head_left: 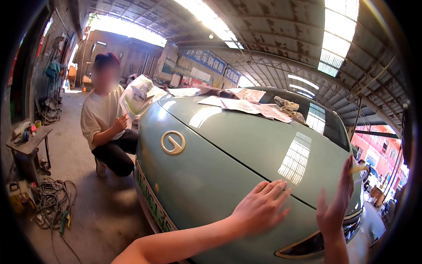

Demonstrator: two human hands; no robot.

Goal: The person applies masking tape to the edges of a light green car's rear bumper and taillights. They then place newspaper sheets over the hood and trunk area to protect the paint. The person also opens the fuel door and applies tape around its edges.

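Observation:
My left hand [261, 207] lies palm down on the light green car's front [211, 171], its fingers stretched across the seam at the bonnet's edge. My right hand [335, 207] is raised above the car's corner, over the headlight [303, 244]. Its fingers point up, the thumb stands apart, and motion blurs it slightly. A small yellowish strip [359, 169] shows just beyond its fingertips; I cannot tell whether the hand touches it. Sheets of newspaper [257, 108] and a crumpled cloth or paper [290, 109] lie on the bonnet near the windscreen. A round gold emblem [173, 142] sits on the car's nose.
At the car's far left corner a person [103, 110] squats, holding a newspaper sheet [140, 96] against it. A coiled cable [55, 204] lies on the floor at left, near a small wooden bench [30, 143] with tools. A shed roof [272, 26] spans overhead.

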